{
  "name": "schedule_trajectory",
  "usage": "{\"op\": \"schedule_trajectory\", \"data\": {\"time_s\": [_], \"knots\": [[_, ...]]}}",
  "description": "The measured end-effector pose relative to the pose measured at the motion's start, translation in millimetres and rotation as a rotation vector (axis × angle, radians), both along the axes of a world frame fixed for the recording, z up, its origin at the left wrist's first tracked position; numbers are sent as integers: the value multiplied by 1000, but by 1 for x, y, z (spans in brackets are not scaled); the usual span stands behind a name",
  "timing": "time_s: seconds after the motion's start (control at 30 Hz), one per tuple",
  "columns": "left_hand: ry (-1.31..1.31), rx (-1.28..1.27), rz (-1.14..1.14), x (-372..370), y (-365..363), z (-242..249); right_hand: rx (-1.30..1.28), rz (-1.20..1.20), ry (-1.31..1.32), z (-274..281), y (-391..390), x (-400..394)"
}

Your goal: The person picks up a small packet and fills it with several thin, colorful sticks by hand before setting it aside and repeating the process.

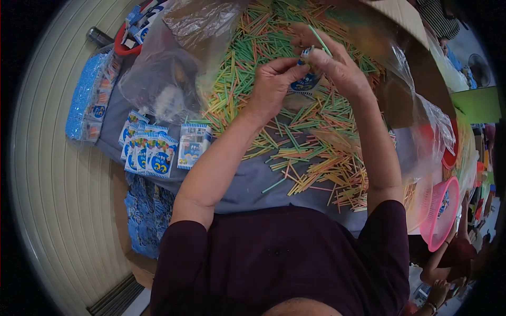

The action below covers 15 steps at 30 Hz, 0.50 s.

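My left hand (270,89) pinches a small blue-and-white printed packet (304,84) between thumb and fingers, over the pile of sticks. Close against the packet's upper end is my right hand (342,68), its fingers bent around a thin green stick (319,40) that points up and to the left. Below both hands spreads a large heap of thin coloured sticks (245,68) in green, yellow, orange and pink. To the left of my left forearm, a single packet (194,146) lies on the grey cloth (237,181), beside a group of overlapping packets (159,158).
Clear plastic sheeting (163,79) bunches left of the heap; more hangs at the right. A clear bag of packets (92,97) and a red basket (122,45) stand far left. Blue packets (145,218) fill a box below. A pink basket (440,216) and other people (458,258) are at right.
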<state>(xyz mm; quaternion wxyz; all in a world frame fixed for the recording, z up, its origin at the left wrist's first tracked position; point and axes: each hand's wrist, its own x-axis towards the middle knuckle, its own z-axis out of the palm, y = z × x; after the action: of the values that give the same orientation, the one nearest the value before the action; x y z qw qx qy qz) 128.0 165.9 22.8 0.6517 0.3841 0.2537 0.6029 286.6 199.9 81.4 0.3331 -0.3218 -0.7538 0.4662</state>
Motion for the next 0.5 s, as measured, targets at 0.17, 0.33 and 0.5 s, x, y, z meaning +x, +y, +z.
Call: {"op": "schedule_trajectory", "data": {"time_s": [0.17,0.33,0.5], "knots": [[-17,-29,-16,0,21,0,67,-299,306,6,5,-7],[24,-10,-24,-10,5,2,227,-289,200,-9,-15,-9],[86,36,0,-33,-26,3,426,-123,-142,0,-45,-16]]}}
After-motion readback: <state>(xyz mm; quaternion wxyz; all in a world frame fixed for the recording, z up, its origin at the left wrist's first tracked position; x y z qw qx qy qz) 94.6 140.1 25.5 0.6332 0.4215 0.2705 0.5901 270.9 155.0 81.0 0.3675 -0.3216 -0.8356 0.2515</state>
